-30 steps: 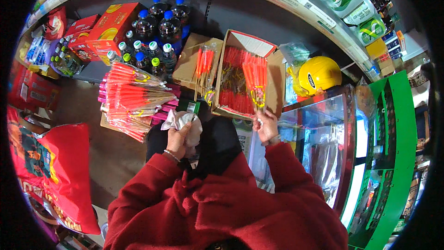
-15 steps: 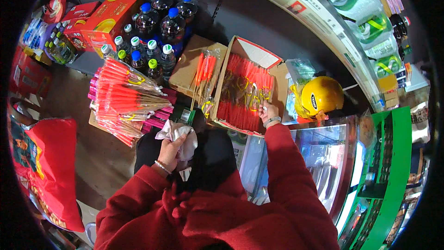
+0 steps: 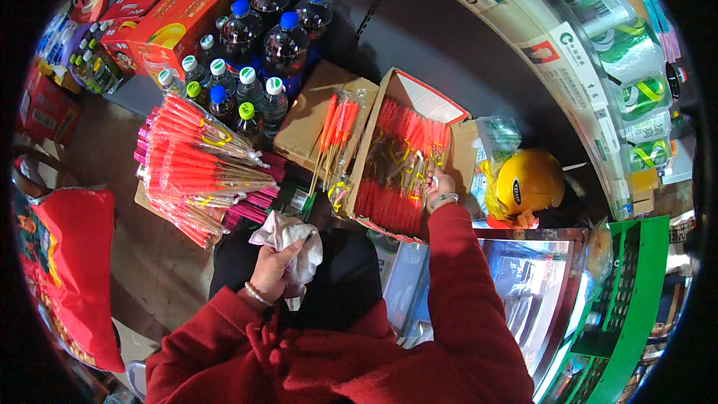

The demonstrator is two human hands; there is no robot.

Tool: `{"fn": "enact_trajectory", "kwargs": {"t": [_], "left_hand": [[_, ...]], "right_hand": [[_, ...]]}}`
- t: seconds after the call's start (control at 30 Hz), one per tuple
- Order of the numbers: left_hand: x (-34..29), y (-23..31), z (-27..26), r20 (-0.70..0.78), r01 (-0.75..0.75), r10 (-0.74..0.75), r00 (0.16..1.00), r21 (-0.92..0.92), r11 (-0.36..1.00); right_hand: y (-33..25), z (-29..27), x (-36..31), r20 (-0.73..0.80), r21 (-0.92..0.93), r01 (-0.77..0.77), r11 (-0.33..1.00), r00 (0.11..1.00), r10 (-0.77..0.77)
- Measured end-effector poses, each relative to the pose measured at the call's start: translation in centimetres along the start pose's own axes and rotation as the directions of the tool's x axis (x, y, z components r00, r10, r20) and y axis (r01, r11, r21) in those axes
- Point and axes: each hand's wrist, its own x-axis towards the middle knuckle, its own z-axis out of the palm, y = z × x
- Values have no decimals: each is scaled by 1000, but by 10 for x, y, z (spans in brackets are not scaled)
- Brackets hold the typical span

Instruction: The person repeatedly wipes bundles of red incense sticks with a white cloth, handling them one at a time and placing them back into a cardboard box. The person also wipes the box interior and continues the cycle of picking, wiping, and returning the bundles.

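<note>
Packets of red sticks (image 3: pixel 404 142) lay in an open box (image 3: pixel 425 97) just right of the frame's centre. The right hand (image 3: pixel 441 186) was at them; whether its fingers grasped one, I could not tell. At lower left of centre, the left hand (image 3: pixel 271 273) grasped a white cloth (image 3: pixel 304 263). Farther right sat a yellow helmet (image 3: pixel 535 179).

Red-topped stick bundles (image 3: pixel 431 135), plastic-wrapped and yellow-banded, lie packed inside the open cardboard box (image 3: pixel 420 97); I touch one at its near end. The whitish cloth (image 3: pixel 302 263) I hold is crumpled, left of the box and nearer me.
</note>
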Motion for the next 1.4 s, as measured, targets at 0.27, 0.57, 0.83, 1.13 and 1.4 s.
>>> {"fn": "enact_trajectory", "kwargs": {"t": [0.27,0.57,0.83,1.13,1.4], "left_hand": [[4,-3,-2,-2,-15,15,1000,-2,1000],[-3,3,6,-29,7,-7,1000,-3,1000],[-1,3,2,15,34,-34,999,-3,999],[3,-3,-1,61,-18,21,998,-55,998],[6,2,1,63,14,-10,998,-56,998]], "right_hand": [[14,-11,23,-94,22,-68,997,993,70],[26,-30,39,-248,-177,-128,976,965,81],[29,-76,63,153,-988,138,-65,914,-377],[50,-3,-22,525,-851,407,-333,701,-482],[65,-68,36,356,-804,104,-585,873,-334]]}}
